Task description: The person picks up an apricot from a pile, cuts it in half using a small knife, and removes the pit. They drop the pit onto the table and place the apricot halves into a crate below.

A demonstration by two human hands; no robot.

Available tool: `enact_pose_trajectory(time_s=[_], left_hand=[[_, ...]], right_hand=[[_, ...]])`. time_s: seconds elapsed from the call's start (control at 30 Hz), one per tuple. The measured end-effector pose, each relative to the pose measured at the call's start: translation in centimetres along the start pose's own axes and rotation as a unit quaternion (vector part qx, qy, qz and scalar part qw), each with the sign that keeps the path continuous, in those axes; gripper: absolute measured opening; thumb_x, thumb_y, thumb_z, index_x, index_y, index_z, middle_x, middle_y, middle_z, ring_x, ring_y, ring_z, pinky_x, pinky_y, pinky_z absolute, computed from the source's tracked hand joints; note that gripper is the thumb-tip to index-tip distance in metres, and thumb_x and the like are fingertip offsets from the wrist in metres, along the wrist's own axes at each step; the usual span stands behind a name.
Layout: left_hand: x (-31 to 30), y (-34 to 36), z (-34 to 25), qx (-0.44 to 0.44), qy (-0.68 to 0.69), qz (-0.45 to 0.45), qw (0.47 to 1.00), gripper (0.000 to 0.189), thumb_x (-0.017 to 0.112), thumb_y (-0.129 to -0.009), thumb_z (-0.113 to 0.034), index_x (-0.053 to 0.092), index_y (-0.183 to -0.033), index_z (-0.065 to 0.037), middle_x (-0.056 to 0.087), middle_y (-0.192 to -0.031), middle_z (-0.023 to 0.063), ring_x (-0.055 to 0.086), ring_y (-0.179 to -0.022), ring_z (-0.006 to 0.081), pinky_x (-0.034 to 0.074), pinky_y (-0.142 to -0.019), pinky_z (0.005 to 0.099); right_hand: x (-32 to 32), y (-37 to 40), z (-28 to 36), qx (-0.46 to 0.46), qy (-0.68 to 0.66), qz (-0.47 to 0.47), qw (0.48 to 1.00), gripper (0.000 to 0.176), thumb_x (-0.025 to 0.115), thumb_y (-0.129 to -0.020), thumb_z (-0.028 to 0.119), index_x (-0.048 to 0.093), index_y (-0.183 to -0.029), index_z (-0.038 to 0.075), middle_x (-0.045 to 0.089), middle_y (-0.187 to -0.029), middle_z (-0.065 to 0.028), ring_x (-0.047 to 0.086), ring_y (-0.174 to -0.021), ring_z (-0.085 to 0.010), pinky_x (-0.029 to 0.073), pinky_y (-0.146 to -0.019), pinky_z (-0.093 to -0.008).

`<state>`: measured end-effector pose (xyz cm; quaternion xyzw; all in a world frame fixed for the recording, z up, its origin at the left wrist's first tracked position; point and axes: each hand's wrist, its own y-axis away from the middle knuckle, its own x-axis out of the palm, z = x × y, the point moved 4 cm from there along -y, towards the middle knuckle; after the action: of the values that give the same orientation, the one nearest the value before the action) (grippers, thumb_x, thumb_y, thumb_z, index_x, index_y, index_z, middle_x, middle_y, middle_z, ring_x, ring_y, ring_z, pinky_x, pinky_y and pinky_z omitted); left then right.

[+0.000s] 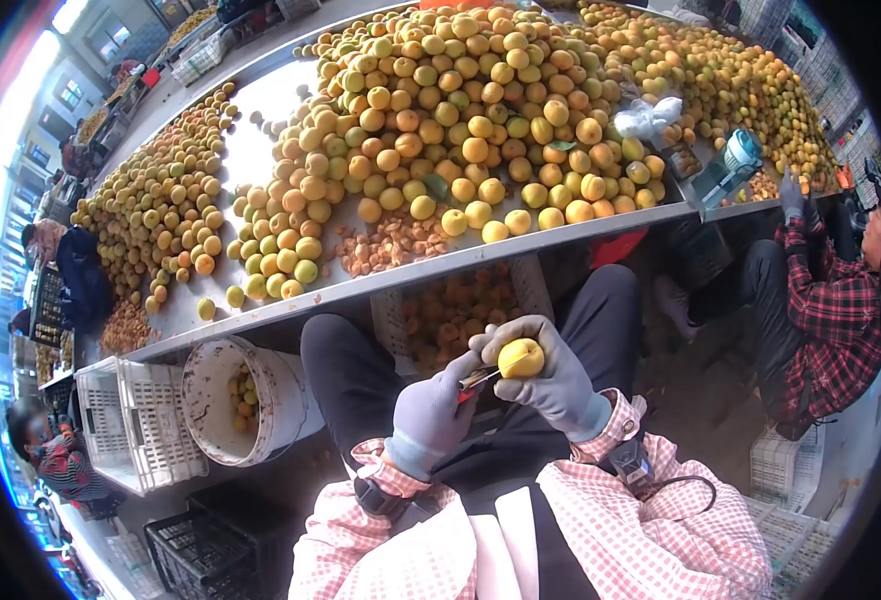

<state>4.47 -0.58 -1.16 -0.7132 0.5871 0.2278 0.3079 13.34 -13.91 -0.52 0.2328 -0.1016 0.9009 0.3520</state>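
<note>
Two white plastic crates point(140, 425), slatted, well to the left of the left hand. One white bucket point(298, 400), stained, tilted, yellow-orange fruit inside; nearer the left hand. One left hand point(432, 420), grey-gloved, closed around a tool point(474, 380) with red handle and metal blade, the blade pointing at the fruit in the other hand. One bench point(535, 243), metal-rimmed, beyond both hands, bearing a large heap of fruit point(440, 90), green-yellow to orange. One yellow fruit point(520, 358), task piece: rounded, smooth, brighter than the glove, a faint crease down its side, no cut showing on the visible face; held in the right hand, just right of the blade; contact with blade cannot be told. One right hand point(565, 390), grey-gloved, fingers curled about that fruit. One co-worker point(830, 310), red plaid shirt, well to the right of the right hand.
</note>
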Motion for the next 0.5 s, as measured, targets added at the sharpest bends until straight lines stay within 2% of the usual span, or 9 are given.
enact_pose_trajectory(time_s=[0.1,0.17,0.23,0.27,0.4,0.47,0.5], left_hand=[[0.1,0.1,-0.2,-0.03,-0.016,0.008,0.999,0.044,0.067,-0.078,-0.01,0.054,-0.12,-0.01,0.066,-0.087,0.0162,0.065,-0.075,0.0358,0.051,-0.062,0.0405],[0.3,0.2,-0.3,-0.052,-0.015,0.017,0.998,0.041,0.067,-0.077,-0.009,0.055,-0.116,-0.009,0.067,-0.089,0.0168,0.065,-0.079,0.0364,0.052,-0.065,0.0404],[0.4,0.2,-0.5,-0.013,-0.028,0.002,1.0,0.045,0.066,-0.077,-0.012,0.052,-0.119,-0.008,0.064,-0.083,0.0157,0.063,-0.07,0.0353,0.049,-0.059,0.042],[0.5,0.2,-0.4,-0.014,-0.028,0.001,1.0,0.045,0.066,-0.077,-0.012,0.052,-0.119,-0.008,0.064,-0.083,0.0157,0.063,-0.07,0.0353,0.049,-0.059,0.042],[0.9,-0.3,0.1,-0.021,-0.061,-0.015,0.998,0.039,0.066,-0.076,-0.011,0.052,-0.112,-0.008,0.063,-0.081,0.0155,0.062,-0.069,0.0356,0.048,-0.058,0.0434],[1.1,-0.6,0.4,-0.035,-0.055,-0.015,0.998,0.037,0.066,-0.076,-0.012,0.053,-0.111,-0.009,0.062,-0.08,0.0156,0.062,-0.069,0.0357,0.048,-0.058,0.0437],[1.0,-0.8,0.6,-0.031,-0.046,-0.012,0.998,0.035,0.066,-0.076,-0.012,0.053,-0.109,-0.009,0.062,-0.079,0.0158,0.062,-0.069,0.0358,0.048,-0.058,0.0437]], right_hand=[[0.3,0.3,-0.4,0.011,-0.056,0.019,0.998,0.05,0.074,-0.079,0.001,0.046,-0.119,0.01,0.055,-0.119,-0.0077,0.05,-0.122,-0.0193,0.039,-0.105,-0.0336],[0.6,0.4,-0.1,-0.034,-0.029,0.01,0.999,0.047,0.073,-0.08,0.0,0.046,-0.117,0.009,0.056,-0.114,-0.0069,0.051,-0.123,-0.0203,0.036,-0.108,-0.0359],[0.8,0.5,-0.7,-0.045,-0.036,-0.002,0.998,0.046,0.073,-0.081,0.001,0.045,-0.117,0.009,0.056,-0.114,-0.0067,0.051,-0.122,-0.0207,0.033,-0.11,-0.0372],[1.0,0.5,-0.9,-0.058,-0.043,-0.014,0.997,0.046,0.072,-0.081,0.002,0.044,-0.117,0.009,0.056,-0.113,-0.0066,0.052,-0.121,-0.0212,0.031,-0.112,-0.0385],[2.0,0.2,-1.3,-0.044,-0.111,-0.065,0.991,0.045,0.072,-0.082,0.003,0.043,-0.116,0.009,0.056,-0.113,-0.0068,0.054,-0.119,-0.0209,0.031,-0.112,-0.0384],[1.7,-0.1,-1.7,-0.101,0.014,-0.027,0.994,0.048,0.072,-0.083,0.003,0.041,-0.12,0.01,0.055,-0.117,-0.0082,0.055,-0.117,-0.02,0.039,-0.106,-0.0352],[1.5,-0.2,-1.5,-0.102,0.013,-0.027,0.994,0.048,0.072,-0.083,0.003,0.041,-0.12,0.01,0.055,-0.117,-0.0082,0.055,-0.117,-0.02,0.039,-0.106,-0.0352]])
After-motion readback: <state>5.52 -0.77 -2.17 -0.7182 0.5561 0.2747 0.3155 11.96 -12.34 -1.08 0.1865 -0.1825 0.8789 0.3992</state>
